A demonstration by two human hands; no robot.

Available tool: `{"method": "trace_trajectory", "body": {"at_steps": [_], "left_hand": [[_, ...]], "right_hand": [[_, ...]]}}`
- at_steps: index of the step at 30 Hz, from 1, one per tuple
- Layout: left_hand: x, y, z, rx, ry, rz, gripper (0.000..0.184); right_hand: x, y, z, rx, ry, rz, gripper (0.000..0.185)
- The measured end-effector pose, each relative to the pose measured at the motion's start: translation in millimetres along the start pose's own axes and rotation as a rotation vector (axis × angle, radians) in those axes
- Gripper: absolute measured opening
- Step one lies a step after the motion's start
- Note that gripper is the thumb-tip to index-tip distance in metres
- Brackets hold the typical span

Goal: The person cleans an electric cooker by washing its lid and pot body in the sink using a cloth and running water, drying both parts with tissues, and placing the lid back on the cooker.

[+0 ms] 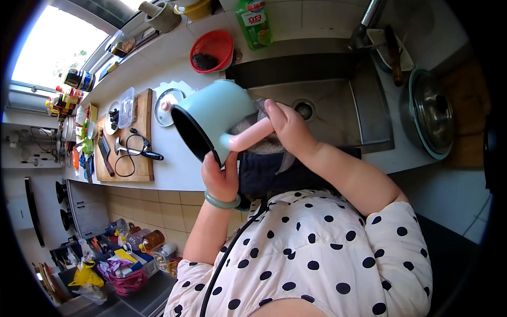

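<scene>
A light blue pot (219,108) with a dark inside and a pink handle is tilted in front of me, its open mouth facing left and down. My left hand (221,177) pinches the pot's lower rim, and a green bangle circles that wrist. My right hand (290,127) is closed on a grey cloth (256,129), which lies against the base and side of the pot beside the handle. Part of the cloth is hidden behind the handle and the fingers.
A metal sink (332,116) lies beyond my right hand. Behind the pot are a red basket (221,45) and a green bottle (254,26). To the left a wooden board (140,171) carries a knife and ladle. A lidded bowl (430,113) stands far right.
</scene>
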State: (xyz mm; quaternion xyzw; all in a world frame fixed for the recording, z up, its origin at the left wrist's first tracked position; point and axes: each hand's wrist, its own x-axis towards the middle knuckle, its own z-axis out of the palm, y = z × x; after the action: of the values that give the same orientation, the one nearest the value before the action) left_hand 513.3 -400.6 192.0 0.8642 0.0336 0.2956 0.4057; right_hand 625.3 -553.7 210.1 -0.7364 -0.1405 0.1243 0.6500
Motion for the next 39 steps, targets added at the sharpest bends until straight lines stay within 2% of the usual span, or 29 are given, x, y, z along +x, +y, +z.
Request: {"method": "trace_trajectory", "body": {"at_steps": [2,4,12,15,18,19,23,32,39], "left_hand": [[-1.3,6.5,-0.3,-0.186,0.008,-0.248,0.017],[-1.0,14.3,7.5,-0.508,0.054,-0.311,0.018],[16.3,24.4,2.0,-0.890,-0.105,-0.736,0.022],[17.7,17.8,-0.9,-0.985,-0.147,-0.864,0.025],[18.0,5.0,-5.4,-1.077,-0.170,-0.926,0.028],[18.5,1.2,-9.0,-1.110,-0.173,-0.939,0.029],[24.8,-9.9,-23.5,-1.309,-0.168,-1.008,0.033],[23.7,-20.7,-37.5,-1.503,-0.119,-1.135,0.037],[17.4,-27.6,-43.4,-1.550,-0.047,-1.098,0.041]], "right_hand": [[-6.1,-6.6,3.8,-0.071,0.125,-0.163,0.038],[-5.6,-6.5,0.7,-0.114,0.134,-0.272,0.032],[5.1,0.0,-18.3,-0.435,0.123,-0.849,0.025],[8.1,-5.5,-37.7,-0.651,-0.009,-0.923,0.027],[7.9,7.1,-59.6,-0.983,-0.068,-0.820,0.026],[11.1,16.8,-64.1,-0.857,0.018,-0.797,0.020],[10.4,29.5,-67.2,-0.414,0.230,-0.479,0.013],[5.1,23.0,-60.4,-0.390,0.158,-0.433,0.015],[7.6,25.2,-60.7,-0.393,0.116,-0.389,0.016]]}}
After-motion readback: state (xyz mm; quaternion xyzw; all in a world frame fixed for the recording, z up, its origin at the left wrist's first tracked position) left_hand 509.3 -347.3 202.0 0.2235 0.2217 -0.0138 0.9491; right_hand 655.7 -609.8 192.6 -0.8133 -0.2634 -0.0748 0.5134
